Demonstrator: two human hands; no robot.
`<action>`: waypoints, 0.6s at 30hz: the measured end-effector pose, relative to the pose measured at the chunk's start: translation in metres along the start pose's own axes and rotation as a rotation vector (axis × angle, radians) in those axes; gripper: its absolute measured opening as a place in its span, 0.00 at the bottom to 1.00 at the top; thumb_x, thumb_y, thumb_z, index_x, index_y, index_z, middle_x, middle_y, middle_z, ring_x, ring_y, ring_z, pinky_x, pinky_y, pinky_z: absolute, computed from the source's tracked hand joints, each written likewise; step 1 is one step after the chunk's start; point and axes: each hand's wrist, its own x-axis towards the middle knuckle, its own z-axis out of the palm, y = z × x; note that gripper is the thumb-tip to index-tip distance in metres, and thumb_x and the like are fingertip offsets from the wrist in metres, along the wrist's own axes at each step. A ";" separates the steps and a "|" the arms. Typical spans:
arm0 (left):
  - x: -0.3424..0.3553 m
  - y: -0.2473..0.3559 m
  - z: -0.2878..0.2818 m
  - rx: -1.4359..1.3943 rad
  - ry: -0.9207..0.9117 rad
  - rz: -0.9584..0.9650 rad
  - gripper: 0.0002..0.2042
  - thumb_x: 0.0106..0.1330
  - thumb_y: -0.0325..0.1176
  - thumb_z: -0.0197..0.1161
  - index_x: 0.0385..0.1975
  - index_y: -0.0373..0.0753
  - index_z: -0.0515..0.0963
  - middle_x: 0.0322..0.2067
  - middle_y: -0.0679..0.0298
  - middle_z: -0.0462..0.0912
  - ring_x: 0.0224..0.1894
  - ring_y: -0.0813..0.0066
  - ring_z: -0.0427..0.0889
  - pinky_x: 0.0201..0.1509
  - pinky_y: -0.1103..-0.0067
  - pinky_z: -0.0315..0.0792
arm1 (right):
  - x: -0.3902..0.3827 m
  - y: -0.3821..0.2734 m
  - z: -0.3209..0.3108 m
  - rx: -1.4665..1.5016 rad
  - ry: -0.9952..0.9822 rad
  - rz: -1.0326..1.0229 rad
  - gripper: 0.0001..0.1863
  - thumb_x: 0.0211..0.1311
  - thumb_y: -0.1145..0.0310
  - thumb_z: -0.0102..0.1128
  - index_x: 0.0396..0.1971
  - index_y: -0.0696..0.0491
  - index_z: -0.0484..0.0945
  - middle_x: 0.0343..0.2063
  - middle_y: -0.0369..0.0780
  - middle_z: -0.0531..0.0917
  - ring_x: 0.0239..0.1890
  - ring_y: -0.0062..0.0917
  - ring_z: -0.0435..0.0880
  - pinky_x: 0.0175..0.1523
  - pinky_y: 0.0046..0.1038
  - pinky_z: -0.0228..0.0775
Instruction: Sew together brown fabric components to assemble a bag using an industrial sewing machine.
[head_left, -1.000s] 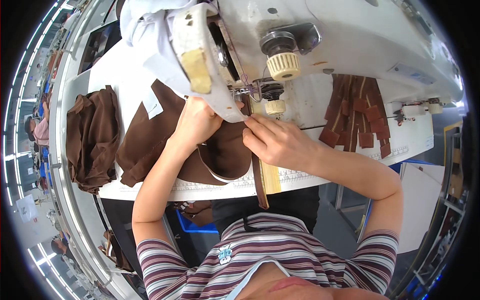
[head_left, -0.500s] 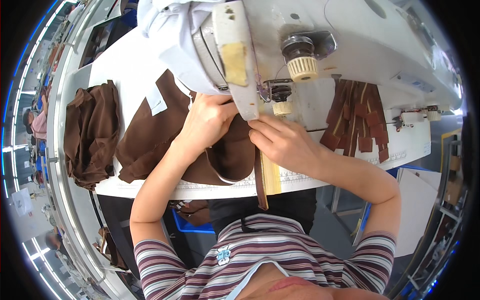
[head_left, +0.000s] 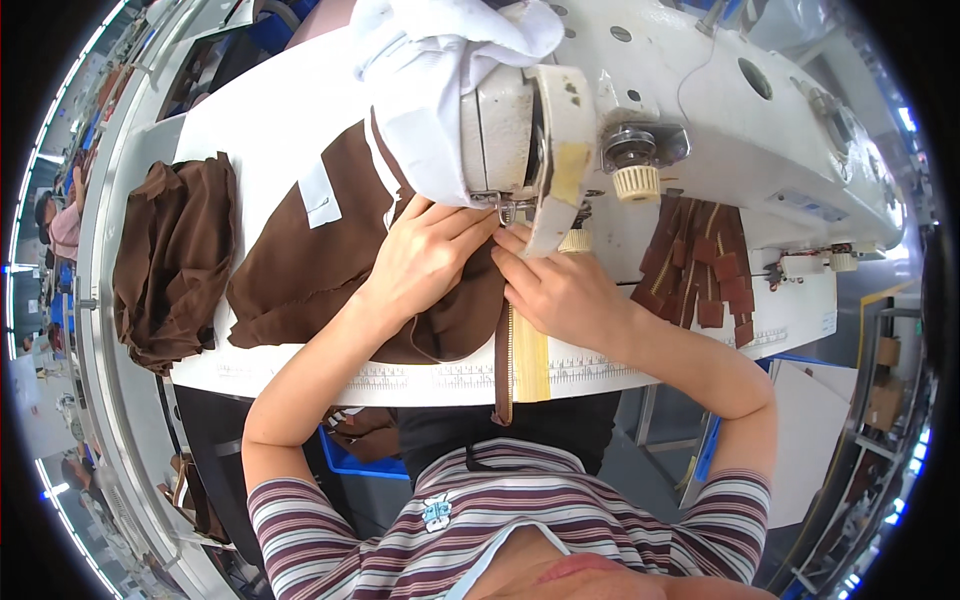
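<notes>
A long zipper [head_left: 505, 365] with brown tape and metal teeth runs from the sewing machine's presser foot [head_left: 507, 208] down over the table's front edge. My right hand [head_left: 560, 290] pinches its upper part just in front of the foot. Brown fabric [head_left: 300, 265] spreads to the left with a small white label [head_left: 319, 196] on it. My left hand [head_left: 428, 252] is closed on this fabric, fingertips beside the foot. Both hands hide where cloth and zipper meet. White cloth [head_left: 420, 90] drapes over the head of the sewing machine [head_left: 700, 120].
A crumpled brown fabric pile [head_left: 175, 260] lies at the table's left end. Several brown zippers [head_left: 700, 265] are heaped to the right. A yellow strip [head_left: 530, 350] and a printed ruler [head_left: 390, 377] mark the front edge. Below stands a blue bin [head_left: 365, 465].
The head view has shifted, so more of the machine and its presser foot shows. Both hands stay at the foot, with the right fingertips now nearer to it.
</notes>
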 end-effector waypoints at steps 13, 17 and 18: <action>-0.002 0.004 -0.039 -0.100 -0.107 -0.054 0.14 0.55 0.31 0.63 0.40 0.34 0.81 0.42 0.57 0.83 0.46 0.63 0.80 0.57 0.71 0.66 | -0.019 0.014 -0.034 -0.220 0.137 0.236 0.16 0.54 0.77 0.53 0.45 0.57 0.75 0.43 0.48 0.78 0.44 0.41 0.80 0.46 0.36 0.75; -0.011 0.029 -0.103 -0.505 -0.832 -0.097 0.16 0.58 0.42 0.67 0.38 0.37 0.78 0.39 0.55 0.82 0.46 0.58 0.80 0.63 0.66 0.61 | -0.063 -0.069 -0.028 0.302 -0.101 -0.107 0.20 0.44 0.76 0.59 0.42 0.61 0.78 0.47 0.47 0.78 0.53 0.42 0.77 0.58 0.41 0.71; -0.020 0.035 -0.101 -0.450 -0.767 -0.068 0.13 0.54 0.39 0.70 0.31 0.36 0.79 0.31 0.55 0.82 0.41 0.58 0.81 0.56 0.69 0.69 | -0.061 -0.081 -0.033 0.241 -0.125 -0.111 0.18 0.44 0.75 0.61 0.39 0.61 0.78 0.45 0.47 0.79 0.52 0.41 0.78 0.57 0.39 0.73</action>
